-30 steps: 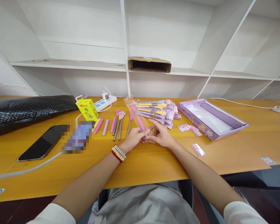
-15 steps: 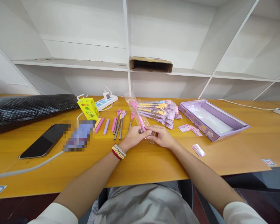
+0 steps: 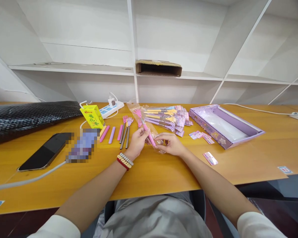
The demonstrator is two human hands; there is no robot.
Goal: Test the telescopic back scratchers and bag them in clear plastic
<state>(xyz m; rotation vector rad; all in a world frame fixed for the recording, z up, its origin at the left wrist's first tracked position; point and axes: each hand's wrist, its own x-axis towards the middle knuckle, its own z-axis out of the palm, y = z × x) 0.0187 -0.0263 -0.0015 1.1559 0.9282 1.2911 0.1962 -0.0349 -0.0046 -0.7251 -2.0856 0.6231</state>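
A pink hand-shaped scratcher (image 3: 152, 138) lies slanted inside a clear plastic bag (image 3: 132, 106). Fingers of my left hand (image 3: 138, 142) are closed on the bagged scratcher near the middle of its length. My right hand (image 3: 171, 144) pinches the bag at the lower end of the pink handle. Left of my hands are loose scratchers (image 3: 124, 134) with metal rods and pink, yellow and purple heads, beside loose pink and purple handles (image 3: 112, 135). Behind my right hand is a pile of bagged scratchers (image 3: 164, 116) with printed cards.
An open purple box (image 3: 227, 129) stands at the right, with small printed cards (image 3: 210, 158) near it. At the left are a black phone (image 3: 46, 151), a yellow drink carton (image 3: 92, 116), a power strip (image 3: 111, 109) and a black wrapped roll (image 3: 34, 117). White shelves stand behind.
My left hand has moved up along the bagged scratcher, from its lower end to nearer the middle. The scratcher's head has shifted slightly left. My right hand stays at the lower end.
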